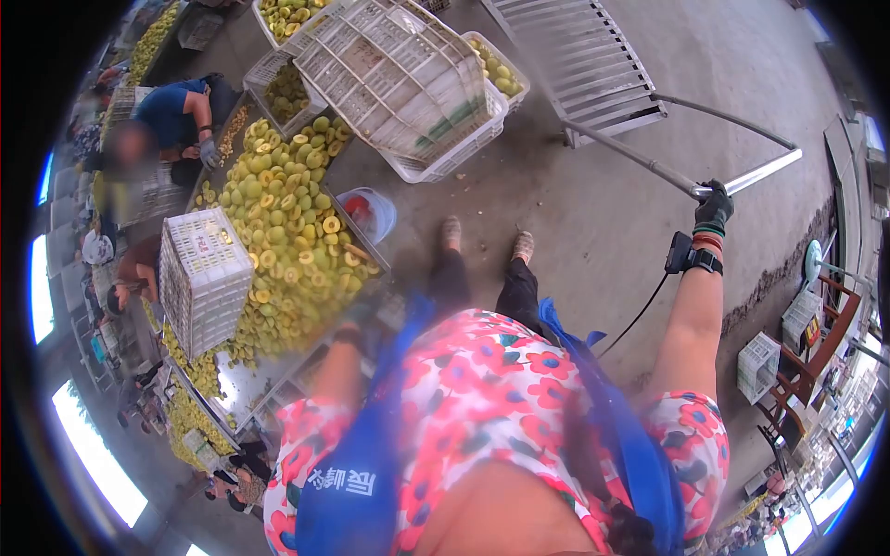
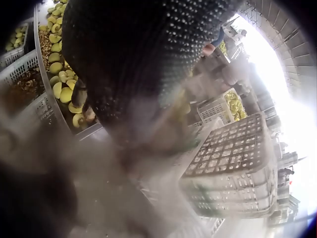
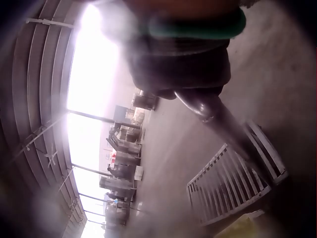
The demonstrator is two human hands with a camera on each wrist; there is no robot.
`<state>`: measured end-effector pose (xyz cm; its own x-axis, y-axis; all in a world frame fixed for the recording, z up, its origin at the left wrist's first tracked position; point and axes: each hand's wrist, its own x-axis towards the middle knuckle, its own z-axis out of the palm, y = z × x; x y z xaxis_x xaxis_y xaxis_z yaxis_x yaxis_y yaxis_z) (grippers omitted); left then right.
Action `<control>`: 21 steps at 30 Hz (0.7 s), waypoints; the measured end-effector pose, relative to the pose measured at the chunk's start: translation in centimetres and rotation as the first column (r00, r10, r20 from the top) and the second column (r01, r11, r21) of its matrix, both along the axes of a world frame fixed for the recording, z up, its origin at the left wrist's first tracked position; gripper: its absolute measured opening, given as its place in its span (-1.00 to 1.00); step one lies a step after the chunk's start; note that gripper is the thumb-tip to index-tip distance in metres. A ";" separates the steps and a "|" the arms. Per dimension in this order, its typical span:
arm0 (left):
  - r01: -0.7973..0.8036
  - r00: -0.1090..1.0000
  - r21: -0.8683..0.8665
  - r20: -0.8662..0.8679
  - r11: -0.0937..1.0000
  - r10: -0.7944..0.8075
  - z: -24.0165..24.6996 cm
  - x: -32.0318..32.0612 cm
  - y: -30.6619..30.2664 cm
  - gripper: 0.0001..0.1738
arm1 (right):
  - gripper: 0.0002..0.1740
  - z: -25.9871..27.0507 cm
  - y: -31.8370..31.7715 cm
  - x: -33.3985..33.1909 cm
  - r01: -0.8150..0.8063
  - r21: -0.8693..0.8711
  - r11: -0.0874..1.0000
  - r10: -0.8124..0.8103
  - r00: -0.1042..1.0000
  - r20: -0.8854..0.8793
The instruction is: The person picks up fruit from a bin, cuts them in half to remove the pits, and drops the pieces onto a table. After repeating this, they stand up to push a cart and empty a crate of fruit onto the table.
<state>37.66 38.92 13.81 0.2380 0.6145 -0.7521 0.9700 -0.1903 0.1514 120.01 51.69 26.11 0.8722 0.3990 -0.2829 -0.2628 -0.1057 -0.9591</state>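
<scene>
My gloved right hand grips one corner of the shiny metal handle of a slatted metal cart. In the right wrist view, the dark glove wraps the tube, which runs down to the slatted bed. My left hand is blurred beside the edge of a table piled with halved yellow-green fruit. The left wrist view shows the dark textured glove very close, partly covering the fruit behind it; its fingers are hidden.
Stacked white plastic crates stand ahead, between table and cart. Another crate sits on the fruit pile. A bucket is by the table's side. Across the table, a person in blue bends over it. Chairs stand at the right.
</scene>
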 end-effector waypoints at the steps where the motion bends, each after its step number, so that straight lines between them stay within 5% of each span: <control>1: -0.017 1.000 -0.012 0.015 1.000 0.017 0.7 1.6 -0.5 -0.59 | -0.80 -0.1 -0.1 1.7 0.013 -0.030 0.999 -0.013 1.000 -0.008; 7: 0.003 0.992 0.007 0.124 1.000 -0.003 5.1 11.3 0.3 -0.63 | -0.72 -4.2 -1.6 16.7 0.023 0.044 0.999 -0.017 0.991 -0.135; 13: 0.168 0.967 0.101 0.179 0.981 -0.184 10.1 17.2 2.2 -0.68 | -0.78 -4.0 -3.5 22.1 0.068 0.089 0.994 -0.059 0.993 -0.104; 18: -0.240 0.968 0.045 0.087 0.970 0.235 8.2 20.3 3.2 -0.62 | -0.77 -4.3 -6.0 24.7 0.141 0.049 0.989 -0.139 0.989 -0.046; 21: -0.252 0.955 0.027 0.167 0.967 0.244 6.9 20.4 3.5 -0.54 | -0.74 -4.7 -8.5 25.3 0.142 0.053 0.988 -0.141 0.990 -0.017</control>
<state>58.08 42.39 20.71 0.1893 0.7037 -0.6848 0.9510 0.0422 0.3062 145.33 43.17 21.40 0.9174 0.2865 -0.2763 -0.2841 -0.0148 -0.9587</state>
